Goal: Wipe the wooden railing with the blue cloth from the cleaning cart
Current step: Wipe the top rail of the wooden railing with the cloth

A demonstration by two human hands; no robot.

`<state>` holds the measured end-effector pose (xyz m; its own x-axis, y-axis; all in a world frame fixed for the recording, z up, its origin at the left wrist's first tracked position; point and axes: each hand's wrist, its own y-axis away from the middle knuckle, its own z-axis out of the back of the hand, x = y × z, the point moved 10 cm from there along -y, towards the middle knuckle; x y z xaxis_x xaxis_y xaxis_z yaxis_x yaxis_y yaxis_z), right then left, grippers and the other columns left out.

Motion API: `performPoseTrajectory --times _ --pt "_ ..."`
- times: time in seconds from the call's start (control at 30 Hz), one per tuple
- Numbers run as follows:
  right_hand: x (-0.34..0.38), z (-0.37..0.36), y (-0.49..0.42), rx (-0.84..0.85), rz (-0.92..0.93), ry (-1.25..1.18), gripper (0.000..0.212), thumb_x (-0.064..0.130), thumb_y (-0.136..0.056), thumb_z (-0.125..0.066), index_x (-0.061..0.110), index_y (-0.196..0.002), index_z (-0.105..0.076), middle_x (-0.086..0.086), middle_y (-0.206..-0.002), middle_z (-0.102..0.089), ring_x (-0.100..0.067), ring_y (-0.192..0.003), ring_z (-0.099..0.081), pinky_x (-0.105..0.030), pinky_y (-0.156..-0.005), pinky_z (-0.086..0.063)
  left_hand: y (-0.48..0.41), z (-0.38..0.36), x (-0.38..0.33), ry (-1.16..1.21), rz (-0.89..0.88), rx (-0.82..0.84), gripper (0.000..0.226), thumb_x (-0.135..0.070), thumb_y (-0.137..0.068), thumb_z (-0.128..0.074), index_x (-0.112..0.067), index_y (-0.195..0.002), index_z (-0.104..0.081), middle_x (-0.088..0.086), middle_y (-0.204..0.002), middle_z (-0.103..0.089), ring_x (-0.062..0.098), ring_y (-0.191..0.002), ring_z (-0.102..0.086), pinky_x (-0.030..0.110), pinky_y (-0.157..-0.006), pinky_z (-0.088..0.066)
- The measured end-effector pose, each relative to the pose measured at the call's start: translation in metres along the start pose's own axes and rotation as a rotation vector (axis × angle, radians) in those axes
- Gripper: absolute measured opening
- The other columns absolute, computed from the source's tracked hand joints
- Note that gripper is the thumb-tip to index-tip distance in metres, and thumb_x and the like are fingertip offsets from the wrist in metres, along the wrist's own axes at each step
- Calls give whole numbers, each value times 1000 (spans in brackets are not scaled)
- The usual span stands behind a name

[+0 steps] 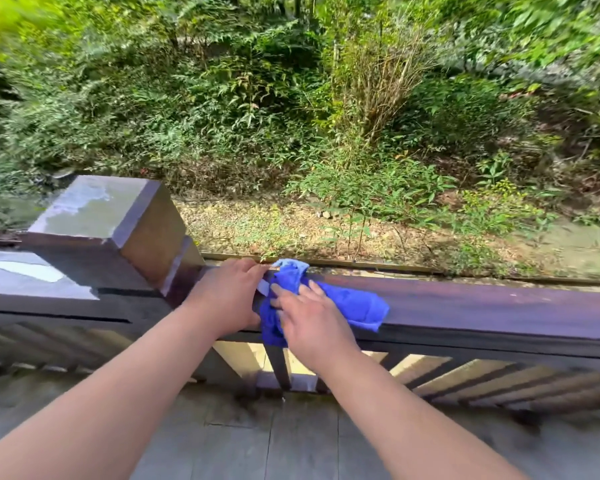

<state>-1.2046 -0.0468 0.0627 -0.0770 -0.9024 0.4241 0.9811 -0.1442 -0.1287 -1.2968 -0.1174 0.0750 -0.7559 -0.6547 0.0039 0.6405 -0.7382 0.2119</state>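
Forearms: two bare forearms enter from the bottom corners of the frame and converge toward the middle, reaching over the deck boards (243, 441), which are grey, weathered planks across the bottom of the picture.
Right hand: the right hand (312, 320), just right of centre, lies palm-down on the blue cloth with its fingers spread and flat, pressing the fabric against the rail rather than gripping it.
Left hand: the left hand (227, 296), just left of the right one, curls over the top of the rail; its fingertips pinch the cloth's upper left edge, where a paler strip of fabric shows.
Blue cloth: the blue cloth (354, 303) is bunched and draped over the top of the rail at the middle of the frame, one fold hanging down the near face and another spreading to the right of the right hand.
Wooden railing: the wooden railing (482, 306) is a dark brown rail crossing the frame from left to right, with slanted slats (499, 379) beneath it.
Post: a square post (118, 223) with a flat, sheeny cap rises at the left of centre, touching the rail just beside the left hand.
Ground beyond: a strip of bare, gravelly soil (257, 223) lies past the rail.
Vegetation: dense green ferns and shrubs (291, 98) fill the upper half of the frame, blurred at the edges.
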Motion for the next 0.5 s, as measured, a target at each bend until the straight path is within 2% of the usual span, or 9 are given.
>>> performPoseTrajectory --times 0.1,0.23,0.37,0.43,0.5 --pt "-12 4 4 -2 -29 -65 40 22 -98 -48 21 -137 -57 11 -129 -67 -18 -125 -52 -31 -120 -15 4 1 9 -18 -3 -1 101 -63 -67 -74 -24 -153 -37 -3 -150 -46 24 -133 -44 44 -102 -49" --pt "-34 13 19 -57 -146 -58 39 21 -99 -49 22 -137 -57 11 -129 -67 -19 -124 -53 -39 -121 -22 11 0 27 -2 23 21 101 -64 -68 -75 -24 -152 -37 -4 -152 -42 22 -137 -41 44 -104 -47" --pt "-37 19 25 -157 -269 -7 29 16 -97 -52 18 -119 -69 7 -138 -62 -26 -120 -57 -40 -120 -23 19 0 38 -2 54 1 85 -56 -70 -80 -23 -142 -46 -4 -141 -48 23 -128 -48 43 -93 -51" --pt "-22 14 21 -181 -260 39 26 15 -96 -53 16 -116 -69 3 -139 -62 -32 -115 -58 -46 -117 -29 21 -3 39 13 76 6 83 -53 -72 -82 -22 -140 -46 -3 -139 -48 23 -126 -50 43 -91 -52" --pt "-3 5 12 -157 -187 53 25 18 -97 -51 17 -116 -67 3 -142 -59 -32 -115 -56 -48 -117 -29 24 -4 40 28 88 -1 84 -51 -73 -83 -21 -140 -45 -2 -139 -47 24 -126 -50 43 -92 -52"
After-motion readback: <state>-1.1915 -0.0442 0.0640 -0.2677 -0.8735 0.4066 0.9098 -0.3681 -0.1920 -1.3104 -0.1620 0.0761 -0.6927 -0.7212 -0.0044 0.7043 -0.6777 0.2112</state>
